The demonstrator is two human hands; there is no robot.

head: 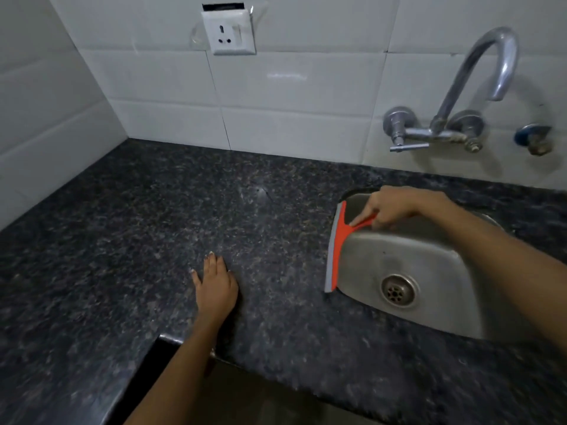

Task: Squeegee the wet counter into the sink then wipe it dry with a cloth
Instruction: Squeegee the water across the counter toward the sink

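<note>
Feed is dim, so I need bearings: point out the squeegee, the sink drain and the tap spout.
squeegee (335, 250): head view, on the orange blade holder at mid-length.
sink drain (398, 291): head view, on the strainer's centre.
tap spout (478, 61): head view, on the curved metal neck.

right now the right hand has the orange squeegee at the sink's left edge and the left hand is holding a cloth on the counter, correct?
Not quite. The head view shows the left hand resting flat and empty on the counter; no cloth is in view. The rest stands: the right hand holds the orange squeegee at the left edge of the sink.
</note>
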